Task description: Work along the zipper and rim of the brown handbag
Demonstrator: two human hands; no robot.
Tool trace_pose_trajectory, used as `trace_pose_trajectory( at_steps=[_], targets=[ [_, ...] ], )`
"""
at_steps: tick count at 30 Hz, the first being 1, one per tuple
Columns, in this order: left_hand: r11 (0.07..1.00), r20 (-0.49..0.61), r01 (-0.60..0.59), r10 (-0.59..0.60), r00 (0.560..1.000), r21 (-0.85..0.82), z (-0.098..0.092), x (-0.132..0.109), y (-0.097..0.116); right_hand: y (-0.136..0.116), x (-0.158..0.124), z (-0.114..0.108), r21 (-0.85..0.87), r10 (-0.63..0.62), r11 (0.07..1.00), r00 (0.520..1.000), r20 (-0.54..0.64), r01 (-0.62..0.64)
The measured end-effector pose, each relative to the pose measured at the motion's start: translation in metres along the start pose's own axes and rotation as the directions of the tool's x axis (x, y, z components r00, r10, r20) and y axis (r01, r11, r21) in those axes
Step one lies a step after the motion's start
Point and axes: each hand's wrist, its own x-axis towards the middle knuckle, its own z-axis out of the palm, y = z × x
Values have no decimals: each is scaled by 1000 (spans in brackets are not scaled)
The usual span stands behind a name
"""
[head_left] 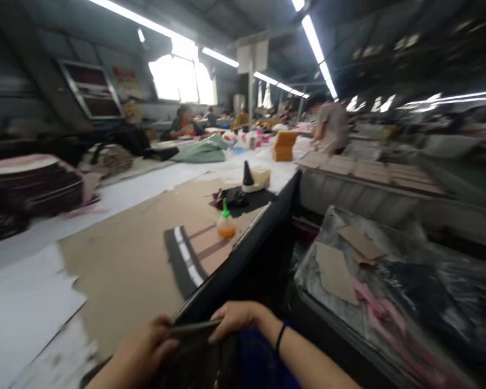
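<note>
At the bottom, my left hand (152, 346) and my right hand (237, 321) grip the top edge of a dark piece of material (198, 351), one at each end. Both thumbs press on the edge. The piece hangs down between the hands; its lower part runs out of view, and its exact kind cannot be made out. A dark band circles my right wrist. Beyond the hands, on the brown sheet (133, 254), lies a dark strip with white segments (186, 256) beside tan panels (210, 246). A squeeze bottle (225, 224) with a green nozzle stands on the panels.
A dark raised partition (247, 259) runs along the table's right side. Right of it, a plastic-covered surface (308, 270) holds cardboard pieces (336, 273) and pink strips. A black cone (248, 174) stands farther back. Dark stacks (32, 186) sit left. A person (332, 127) stands beyond.
</note>
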Motion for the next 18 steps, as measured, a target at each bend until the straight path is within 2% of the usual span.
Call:
trace_pose_trajectory(
  at_steps=[1,2,4,7,10,14,16,18],
  targets=[
    [996,63,78,-75,995,-51,0,-12,-3,10,9,2,108,41,993,999,17,-42],
    [982,118,155,-142,983,-104,-1,-18,-4,18,15,3,191,33,981,999,-9,-31],
    [966,116,233,-220,969,-113,-4,-22,1,27,20,1,301,35,953,999,-39,-22],
    [964,41,264,-262,964,-44,-1,-21,12,28,16,-1,376,32,927,998,-59,-8],
    [962,-4,274,-274,962,9,9,-25,20,20,9,-5,339,5,941,999,-32,6],
    [970,5,242,-242,970,-24,16,-23,30,10,-9,-26,182,-20,983,999,-36,26],
    [979,10,194,-194,981,-61,18,-16,36,11,-20,-37,149,21,989,999,-32,-16],
    [985,28,155,-153,988,-80,21,-6,40,19,-27,-43,187,67,981,997,-40,-58]
  ],
)
